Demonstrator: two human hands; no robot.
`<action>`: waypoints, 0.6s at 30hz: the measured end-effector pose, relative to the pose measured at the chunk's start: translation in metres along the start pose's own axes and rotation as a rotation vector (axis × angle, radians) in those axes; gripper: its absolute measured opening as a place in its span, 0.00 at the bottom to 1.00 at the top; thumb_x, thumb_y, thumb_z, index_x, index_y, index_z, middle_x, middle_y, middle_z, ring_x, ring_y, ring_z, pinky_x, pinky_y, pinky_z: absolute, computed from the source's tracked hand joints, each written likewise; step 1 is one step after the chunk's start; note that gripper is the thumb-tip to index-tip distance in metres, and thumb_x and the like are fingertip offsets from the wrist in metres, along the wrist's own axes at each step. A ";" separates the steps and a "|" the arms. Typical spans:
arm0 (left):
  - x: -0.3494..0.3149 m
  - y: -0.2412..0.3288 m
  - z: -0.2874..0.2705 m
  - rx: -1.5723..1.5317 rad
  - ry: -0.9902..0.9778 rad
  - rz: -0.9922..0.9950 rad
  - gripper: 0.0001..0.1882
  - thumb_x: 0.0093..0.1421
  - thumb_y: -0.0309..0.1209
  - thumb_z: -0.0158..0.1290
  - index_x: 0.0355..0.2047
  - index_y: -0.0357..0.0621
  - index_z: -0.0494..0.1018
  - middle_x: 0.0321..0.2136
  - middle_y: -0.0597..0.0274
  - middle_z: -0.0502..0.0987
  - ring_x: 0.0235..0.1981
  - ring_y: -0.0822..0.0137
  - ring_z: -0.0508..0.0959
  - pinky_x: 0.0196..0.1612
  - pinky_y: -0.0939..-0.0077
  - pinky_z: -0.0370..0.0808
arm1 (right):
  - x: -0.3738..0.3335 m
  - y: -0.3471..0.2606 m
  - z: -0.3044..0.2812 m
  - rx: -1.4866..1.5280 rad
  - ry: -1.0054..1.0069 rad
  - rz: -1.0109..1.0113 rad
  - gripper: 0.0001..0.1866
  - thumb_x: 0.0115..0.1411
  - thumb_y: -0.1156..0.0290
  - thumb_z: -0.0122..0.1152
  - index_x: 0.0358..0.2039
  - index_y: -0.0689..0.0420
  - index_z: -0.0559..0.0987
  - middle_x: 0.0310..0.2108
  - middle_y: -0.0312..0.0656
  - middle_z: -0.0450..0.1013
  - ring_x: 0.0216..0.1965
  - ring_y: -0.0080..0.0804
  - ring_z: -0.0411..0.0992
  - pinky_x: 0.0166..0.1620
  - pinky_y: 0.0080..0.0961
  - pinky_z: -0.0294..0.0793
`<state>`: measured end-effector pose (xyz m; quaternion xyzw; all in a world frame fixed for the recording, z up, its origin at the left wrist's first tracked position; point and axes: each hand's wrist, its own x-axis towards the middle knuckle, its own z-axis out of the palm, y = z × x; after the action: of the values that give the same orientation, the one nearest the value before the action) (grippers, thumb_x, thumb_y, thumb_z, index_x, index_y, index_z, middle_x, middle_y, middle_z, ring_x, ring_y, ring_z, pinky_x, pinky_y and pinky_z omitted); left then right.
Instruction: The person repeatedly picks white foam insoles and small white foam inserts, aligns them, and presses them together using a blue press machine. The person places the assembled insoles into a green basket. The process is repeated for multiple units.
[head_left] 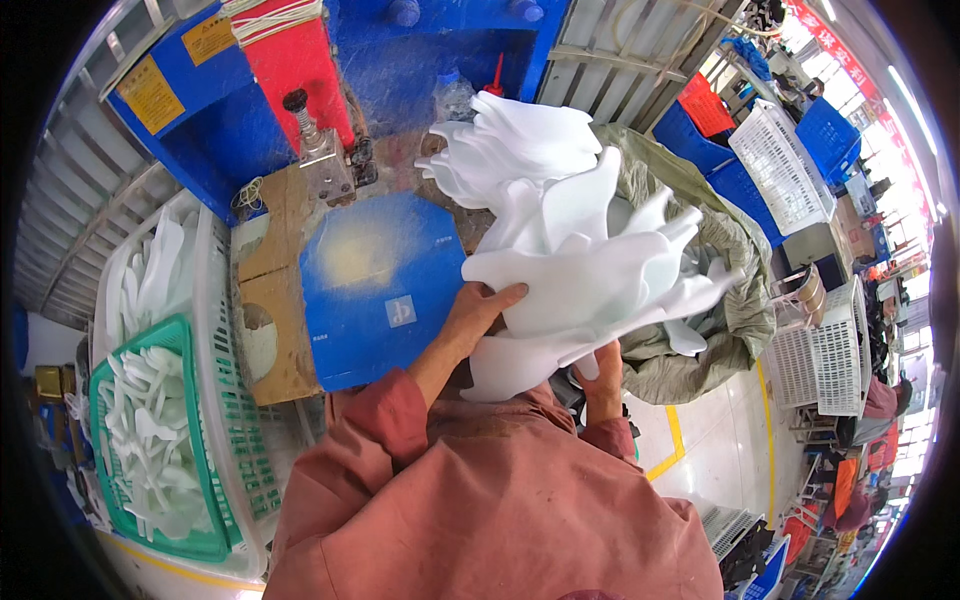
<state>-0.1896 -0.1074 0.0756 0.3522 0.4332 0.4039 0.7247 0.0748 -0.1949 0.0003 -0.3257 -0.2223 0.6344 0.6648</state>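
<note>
- Left hand [472, 316] pinches the white foam pieces [570, 290], just right of the blue board [350, 325]!
- Right hand [603, 382] grasps their lower edge.
- Probably light, bendy, easily dented: best held low, both sides.

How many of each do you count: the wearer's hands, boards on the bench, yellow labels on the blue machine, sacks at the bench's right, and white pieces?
Left hand and right hand: 2
Blue board: 1
Yellow labels: 2
Sack: 1
White pieces: too overlapped to count
Total, without white pieces: 6
</note>
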 end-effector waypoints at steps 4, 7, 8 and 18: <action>-0.026 0.006 0.011 0.071 -0.011 0.037 0.29 0.62 0.43 0.70 0.54 0.32 0.78 0.46 0.54 0.83 0.44 0.65 0.82 0.47 0.69 0.79 | -0.030 -0.009 0.008 -0.029 0.052 -0.036 0.31 0.75 0.56 0.53 0.71 0.61 0.65 0.63 0.48 0.72 0.60 0.42 0.75 0.60 0.42 0.77; -0.042 0.017 0.019 0.146 -0.031 0.004 0.26 0.63 0.40 0.68 0.55 0.32 0.79 0.47 0.54 0.83 0.44 0.65 0.82 0.47 0.70 0.79 | -0.051 -0.025 0.014 -0.151 0.084 -0.084 0.29 0.74 0.58 0.54 0.69 0.61 0.67 0.60 0.48 0.74 0.57 0.41 0.77 0.57 0.41 0.80; -0.046 0.024 0.022 0.173 -0.042 -0.021 0.25 0.64 0.38 0.68 0.55 0.33 0.79 0.49 0.54 0.84 0.46 0.64 0.82 0.49 0.69 0.79 | -0.054 -0.030 0.018 -0.147 0.135 -0.106 0.28 0.73 0.59 0.55 0.67 0.62 0.69 0.59 0.48 0.74 0.56 0.41 0.77 0.56 0.40 0.81; -0.019 0.172 0.047 0.103 0.062 0.416 0.35 0.58 0.42 0.73 0.57 0.29 0.75 0.48 0.50 0.82 0.42 0.64 0.82 0.46 0.69 0.81 | 0.052 -0.099 0.111 0.096 -0.247 -0.172 0.23 0.77 0.56 0.48 0.64 0.56 0.72 0.59 0.46 0.76 0.58 0.42 0.77 0.63 0.47 0.77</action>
<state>-0.2005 -0.0588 0.2476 0.4582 0.3933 0.5326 0.5931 0.0702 -0.1252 0.1411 -0.1929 -0.2987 0.6202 0.6992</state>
